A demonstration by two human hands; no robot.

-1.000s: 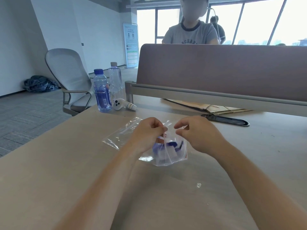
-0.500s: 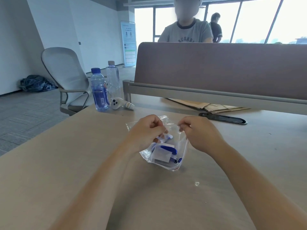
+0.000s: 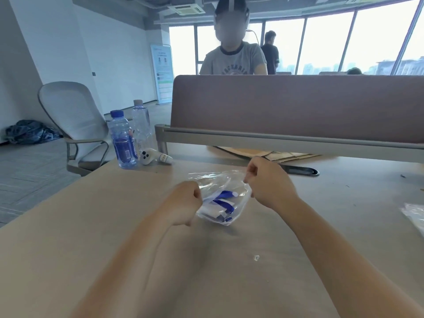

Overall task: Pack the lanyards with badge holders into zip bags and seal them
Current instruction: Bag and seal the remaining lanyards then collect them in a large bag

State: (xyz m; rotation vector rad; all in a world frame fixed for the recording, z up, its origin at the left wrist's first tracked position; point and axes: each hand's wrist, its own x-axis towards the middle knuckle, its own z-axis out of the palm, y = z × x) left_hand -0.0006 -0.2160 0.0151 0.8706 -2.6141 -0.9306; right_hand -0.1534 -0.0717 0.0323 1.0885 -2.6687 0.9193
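A clear zip bag [image 3: 223, 198] is held just above the middle of the wooden table [image 3: 91, 226]. Inside it lies a folded blue lanyard with a white badge holder [image 3: 220, 206]. My left hand [image 3: 185, 204] grips the bag's left edge with curled fingers. My right hand [image 3: 267, 182] pinches the bag's top strip at its right end, fingers curled. The two hands are apart, with the bag stretched between them. Whether the strip is closed cannot be told.
Two water bottles [image 3: 122, 140] and a white controller [image 3: 152, 156] stand at the table's back left. A brown divider panel [image 3: 298, 106] runs across the back, with a person behind it. Cardboard [image 3: 263, 153], a black cable slot [image 3: 302, 171], more clear bags [image 3: 415, 214] at right, a chair [image 3: 71, 120].
My hands have drawn apart along the bag's top, the left sliding left and down, the right rising to the right. The head view has tilted upward.
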